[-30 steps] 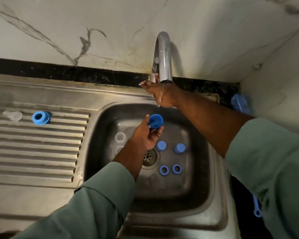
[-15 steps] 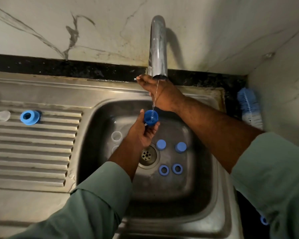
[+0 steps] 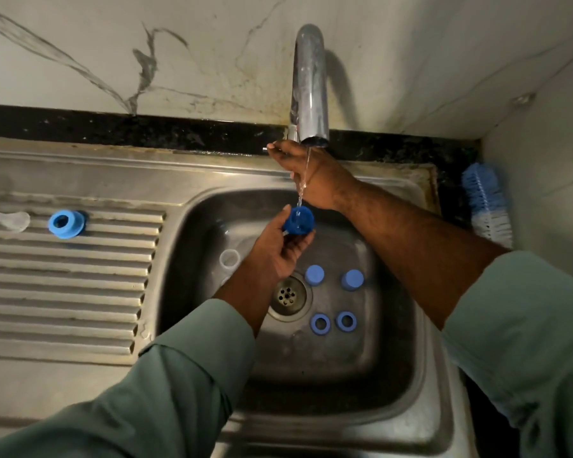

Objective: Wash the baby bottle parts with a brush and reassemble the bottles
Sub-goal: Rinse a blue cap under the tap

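Stainless steel sink (image 3: 192,206) fills your view, its tap (image 3: 309,87) at twelve o'clock now running a thin stream that a second ago barely trickled. Your right hand (image 3: 311,173) rests at the tap's base; whether its fingers grip the lever, I cannot tell. Your left hand (image 3: 275,252) pinches a blue cap (image 3: 299,220), raised into the stream, so rinsing has begun. Two caps (image 3: 314,274) and two rings (image 3: 320,323) wait at four o'clock of the drain (image 3: 286,295); the brush (image 3: 487,203) lies at three o'clock.
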Demonstrator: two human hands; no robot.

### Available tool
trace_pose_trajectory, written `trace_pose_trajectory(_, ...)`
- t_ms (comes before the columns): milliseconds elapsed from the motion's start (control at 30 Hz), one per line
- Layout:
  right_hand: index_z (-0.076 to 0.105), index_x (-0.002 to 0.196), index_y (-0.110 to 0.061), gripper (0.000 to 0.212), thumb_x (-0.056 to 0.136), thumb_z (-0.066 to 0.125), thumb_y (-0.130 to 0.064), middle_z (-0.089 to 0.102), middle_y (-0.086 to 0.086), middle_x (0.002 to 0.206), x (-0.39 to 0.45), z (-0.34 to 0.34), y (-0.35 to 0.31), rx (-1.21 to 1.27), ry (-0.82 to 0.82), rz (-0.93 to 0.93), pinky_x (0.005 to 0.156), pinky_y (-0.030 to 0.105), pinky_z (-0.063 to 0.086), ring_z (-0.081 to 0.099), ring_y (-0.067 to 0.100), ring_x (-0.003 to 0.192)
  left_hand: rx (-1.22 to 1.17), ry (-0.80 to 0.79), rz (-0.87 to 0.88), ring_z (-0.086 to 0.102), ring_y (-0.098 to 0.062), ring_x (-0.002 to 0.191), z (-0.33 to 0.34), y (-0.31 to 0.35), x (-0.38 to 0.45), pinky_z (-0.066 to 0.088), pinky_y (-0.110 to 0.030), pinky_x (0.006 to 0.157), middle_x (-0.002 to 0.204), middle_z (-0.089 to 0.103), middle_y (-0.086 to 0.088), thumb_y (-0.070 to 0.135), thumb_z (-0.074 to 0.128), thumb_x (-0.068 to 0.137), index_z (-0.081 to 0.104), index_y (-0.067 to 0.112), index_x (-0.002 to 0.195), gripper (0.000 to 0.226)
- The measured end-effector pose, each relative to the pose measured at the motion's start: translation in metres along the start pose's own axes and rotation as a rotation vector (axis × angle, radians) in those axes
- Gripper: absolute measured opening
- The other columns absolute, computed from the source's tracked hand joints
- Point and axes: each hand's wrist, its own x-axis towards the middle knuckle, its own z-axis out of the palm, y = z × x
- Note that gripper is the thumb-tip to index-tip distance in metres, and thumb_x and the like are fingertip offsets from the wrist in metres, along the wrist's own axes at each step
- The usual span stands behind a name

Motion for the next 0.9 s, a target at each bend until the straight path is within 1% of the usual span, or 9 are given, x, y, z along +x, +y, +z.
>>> trace_pose_trajectory(100,0.034,0.146,-0.013,0.069,0.085,0.058,0.006,0.031,0.005,0.154,0.000,-0.002,0.004,0.073,-0.039,-0.011,0.116,0.048,0.025,0.016,0.033,0.145,0.147,0.004,-0.035,0.060,-0.016,0.069,0.006,0.003,-0.003,0.052,-0.026,0.060,0.086,0.064,-0.013,0.046,0.068,0.088,0.063,0.005,0.106,0.045)
trace_pose_trajectory(167,0.035,0.146,-0.016,0.068,0.085,0.056,0.006,0.031,0.002,0.154,0.001,-0.002,0.008,0.121,-0.059,0.001,0.116,0.047,0.025,0.016,0.032,0.146,0.175,0.006,-0.036,0.057,-0.014,0.065,0.008,0.007,-0.002,0.049,-0.024,0.058,0.085,0.064,-0.012,0.045,0.069,0.087,0.064,0.008,0.105,0.042)
trace_pose_trajectory(300,0.035,0.146,-0.015,0.069,0.084,0.055,0.009,0.031,0.003,0.154,0.002,0.001,0.009,0.145,-0.053,-0.002,0.115,0.048,0.027,0.018,0.033,0.145,0.277,0.024,0.055,0.065,-0.023,0.082,0.009,0.006,-0.003,0.054,-0.026,0.061,0.108,0.066,-0.017,0.027,0.073,0.087,0.061,0.009,0.112,0.033)
trace_pose_trajectory(367,0.037,0.145,-0.013,0.067,0.084,0.055,0.010,0.033,0.005,0.153,0.002,0.003,0.008,0.149,-0.030,-0.012,0.115,0.048,0.027,0.020,0.035,0.144,0.405,0.062,0.172,0.069,-0.027,0.091,0.006,0.000,-0.003,0.055,-0.027,0.060,0.116,0.066,-0.017,0.015,0.075,0.084,0.058,0.011,0.120,0.040)
trace_pose_trajectory(433,0.038,0.144,-0.012,0.065,0.084,0.054,0.010,0.035,0.004,0.152,0.002,0.005,0.009,0.144,-0.010,-0.022,0.115,0.048,0.027,0.021,0.035,0.144,0.478,0.070,0.325,0.068,-0.027,0.099,0.004,-0.005,-0.005,0.059,-0.032,0.069,0.118,0.065,-0.013,0.005,0.076,0.081,0.056,0.011,0.122,0.046)
trace_pose_trajectory(500,0.037,0.145,-0.013,0.067,0.084,0.053,0.010,0.033,0.004,0.153,0.001,0.007,0.009,0.156,-0.006,-0.018,0.114,0.048,0.028,0.020,0.034,0.144,0.592,0.088,0.532,0.065,-0.017,0.099,0.002,-0.007,-0.009,0.058,-0.023,0.074,0.118,0.063,-0.006,-0.002,0.076,0.078,0.057,0.012,0.121,0.050)
trace_pose_trajectory(567,0.035,0.146,-0.014,0.068,0.085,0.053,0.009,0.032,0.003,0.153,0.001,0.007,0.008,0.152,-0.014,-0.010,0.114,0.048,0.028,0.019,0.033,0.145,0.622,0.077,0.650,0.060,-0.005,0.092,0.002,-0.006,-0.014,0.052,-0.010,0.064,0.119,0.060,-0.003,-0.010,0.072,0.078,0.057,0.009,0.123,0.051)
trace_pose_trajectory(767,0.032,0.147,-0.014,0.065,0.088,0.053,0.004,0.029,0.004,0.154,-0.001,0.003,0.005,0.110,-0.020,-0.004,0.117,0.048,0.023,0.015,0.032,0.146,0.464,0.008,0.723,0.063,-0.007,0.095,-0.003,-0.002,-0.018,0.053,-0.014,0.066,0.122,0.059,-0.007,-0.020,0.060,0.081,0.054,-0.001,0.125,0.049)
trace_pose_trajectory(900,0.031,0.147,-0.011,0.066,0.088,0.055,0.004,0.030,0.007,0.154,-0.001,-0.001,0.003,0.078,-0.004,-0.021,0.117,0.049,0.021,0.015,0.033,0.146,0.551,-0.048,0.782,0.062,-0.010,0.102,-0.008,-0.005,-0.016,0.053,-0.014,0.073,0.124,0.060,-0.010,-0.019,0.064,0.078,0.056,0.000,0.127,0.053)
